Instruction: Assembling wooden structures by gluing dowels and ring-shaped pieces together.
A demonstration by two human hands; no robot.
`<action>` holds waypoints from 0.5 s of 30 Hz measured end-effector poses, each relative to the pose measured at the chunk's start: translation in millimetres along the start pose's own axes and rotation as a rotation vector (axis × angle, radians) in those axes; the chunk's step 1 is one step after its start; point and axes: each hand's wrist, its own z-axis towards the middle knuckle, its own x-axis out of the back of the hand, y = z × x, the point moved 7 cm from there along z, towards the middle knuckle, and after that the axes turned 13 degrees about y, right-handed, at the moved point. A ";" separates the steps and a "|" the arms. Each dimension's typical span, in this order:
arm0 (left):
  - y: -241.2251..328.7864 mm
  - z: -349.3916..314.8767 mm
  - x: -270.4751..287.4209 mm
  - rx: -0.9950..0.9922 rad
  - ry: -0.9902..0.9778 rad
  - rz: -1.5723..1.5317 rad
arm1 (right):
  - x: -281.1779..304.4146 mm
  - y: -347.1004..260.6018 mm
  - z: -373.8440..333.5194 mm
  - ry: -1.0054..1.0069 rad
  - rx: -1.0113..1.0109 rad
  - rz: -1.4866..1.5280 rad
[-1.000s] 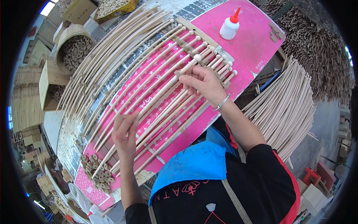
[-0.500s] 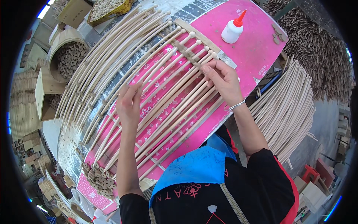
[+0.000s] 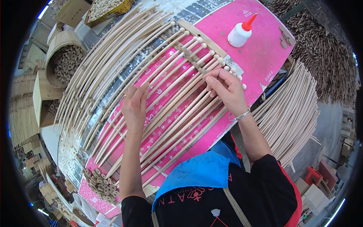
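Thin wooden sticks [image 3: 177, 99] with round ball ends lie side by side, slanting across a pink patterned sheet [image 3: 261, 41]. My left hand [image 3: 135, 108] is over the middle of the row, thumb and fingertips pinched together at one pale stick. Near the ball ends, my right hand [image 3: 225, 89] has its thumb and forefinger closed together, beside a brown crosspiece [image 3: 193, 58] lying over the sticks. What is between the right fingertips, if anything, is too small to make out. Several wooden balls [image 3: 216, 56] show just beyond that hand.
A white glue bottle [image 3: 239, 34] with a red nozzle stands at the far right of the sheet. More sticks [image 3: 109, 56] lie to the left. Wooden rings [image 3: 104, 185] are heaped at the near left, and others fill a tub [image 3: 68, 62]. A stick bundle [image 3: 289, 113] is at the right.
The whole view has shifted slightly. My right hand sits a little lower against the sticks, and more ball ends show past it. Both hands keep nearly the same pose.
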 end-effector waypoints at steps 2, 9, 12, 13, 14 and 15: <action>-0.9 0.2 -0.2 -0.013 0.009 -0.001 | -0.9 0.6 -0.8 -0.014 0.000 -0.005; -2.0 0.9 -2.9 -0.023 0.000 0.021 | -1.5 -6.7 2.7 -0.030 0.021 -0.054; -1.3 1.6 -2.2 -0.033 -0.002 0.038 | -1.8 -9.0 5.2 -0.043 0.052 -0.065; -0.7 2.4 -0.3 -0.028 0.004 0.044 | -3.2 -9.0 5.0 -0.053 0.055 -0.065; 4.5 4.1 4.6 -0.081 0.049 0.054 | -5.1 -9.6 3.4 -0.062 0.059 -0.047; 11.0 5.2 10.9 -0.134 0.094 0.068 | -7.6 -10.1 1.3 -0.073 0.064 -0.028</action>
